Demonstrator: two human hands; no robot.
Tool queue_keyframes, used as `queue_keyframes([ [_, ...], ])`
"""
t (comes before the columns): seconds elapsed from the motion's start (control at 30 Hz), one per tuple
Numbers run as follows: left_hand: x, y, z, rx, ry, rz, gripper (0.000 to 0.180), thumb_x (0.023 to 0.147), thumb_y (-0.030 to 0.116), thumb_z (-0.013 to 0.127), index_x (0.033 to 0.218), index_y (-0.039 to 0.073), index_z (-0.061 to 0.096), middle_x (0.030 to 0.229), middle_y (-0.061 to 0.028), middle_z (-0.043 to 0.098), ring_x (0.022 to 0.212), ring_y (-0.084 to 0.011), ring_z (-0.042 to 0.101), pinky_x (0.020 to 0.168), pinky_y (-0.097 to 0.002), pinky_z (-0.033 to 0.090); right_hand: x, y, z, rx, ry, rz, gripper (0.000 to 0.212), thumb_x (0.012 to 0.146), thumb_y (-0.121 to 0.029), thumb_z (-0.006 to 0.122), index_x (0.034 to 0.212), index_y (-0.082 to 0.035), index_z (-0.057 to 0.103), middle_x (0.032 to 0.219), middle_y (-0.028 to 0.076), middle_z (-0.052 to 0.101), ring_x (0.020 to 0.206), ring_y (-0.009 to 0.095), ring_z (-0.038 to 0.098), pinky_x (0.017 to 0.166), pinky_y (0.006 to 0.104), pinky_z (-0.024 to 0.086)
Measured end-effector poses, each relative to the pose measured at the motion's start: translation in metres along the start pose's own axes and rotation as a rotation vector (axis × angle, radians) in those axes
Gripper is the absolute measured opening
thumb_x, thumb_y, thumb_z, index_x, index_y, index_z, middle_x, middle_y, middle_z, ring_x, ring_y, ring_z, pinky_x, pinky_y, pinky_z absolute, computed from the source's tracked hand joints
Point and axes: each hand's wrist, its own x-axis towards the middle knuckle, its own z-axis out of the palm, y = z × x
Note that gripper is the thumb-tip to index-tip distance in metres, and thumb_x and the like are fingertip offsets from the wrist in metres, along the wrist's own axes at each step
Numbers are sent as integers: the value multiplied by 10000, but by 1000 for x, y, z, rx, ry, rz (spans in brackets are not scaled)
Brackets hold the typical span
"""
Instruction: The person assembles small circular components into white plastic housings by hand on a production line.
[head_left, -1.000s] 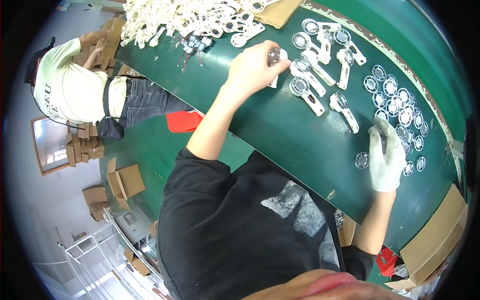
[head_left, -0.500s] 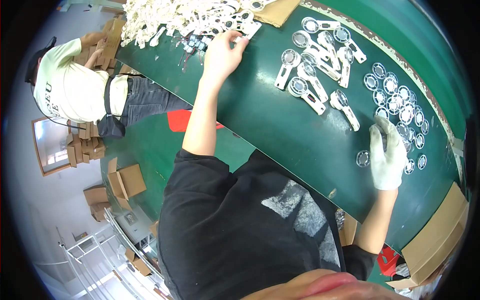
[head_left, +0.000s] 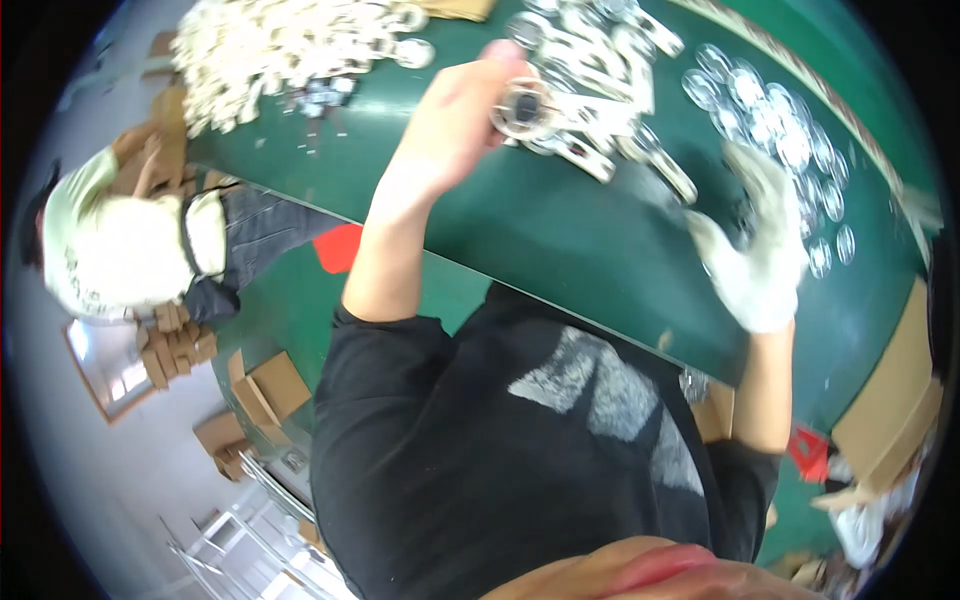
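Observation:
My bare left hand (head_left: 440,130) is closed on a white plastic handheld-fan casing (head_left: 523,107). Its round head, with a dark centre, is by my fingers, and its handle points right over similar pieces. My right hand (head_left: 757,245), in a white glove, has thumb and fingers spread beside a cluster of clear round covers (head_left: 793,150). Something small and blurred shows between thumb and fingers; I cannot tell whether it is touched. Several white casings with clear round heads (head_left: 655,165) lie between my hands.
A big heap of white casings (head_left: 270,60) covers the far left of the green table (head_left: 560,250), with small grey-blue wired parts (head_left: 325,95) in front. Another person (head_left: 130,230) stands at the left. An open cardboard box (head_left: 885,390) is at the right edge.
My left hand has come away from the heap to the right, now with a white casing in it. The fingers of my right hand have spread apart. The whole view has shifted.

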Motion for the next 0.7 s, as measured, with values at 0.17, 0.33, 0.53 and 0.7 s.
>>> queue_keyframes([
  [0.17,21,15,88,103,-455,210,516,1084,479,427,922,57,677,699,59,543,616,-36,455,551,-216,362,2,-2,-2,-134,-104,186,427,822,-259,773,1222,-140,687,980,91,714,856,256,698,762,351,555],
  [0.33,29,-8,144,577,-97,944,418,840,345,772,1150,107,625,970,-38,630,757,-202,665,633,-314,527,18,26,-34,-30,212,562,247,904,-188,689,1087,-23,700,823,119,698,702,143,643,676,296,519],
  [0.53,1,-34,161,917,-357,892,542,739,465,790,1135,129,637,1072,-7,594,876,-188,633,682,-329,554,16,34,-31,99,337,510,299,902,-186,692,1134,3,688,889,92,722,761,123,639,726,288,523],
  [0.7,3,-39,156,891,-378,877,518,754,385,804,1186,150,643,1109,-6,596,881,-194,625,677,-321,554,20,28,-32,-96,244,572,302,880,-227,721,1126,-51,700,867,161,698,707,215,661,685,318,523],
])
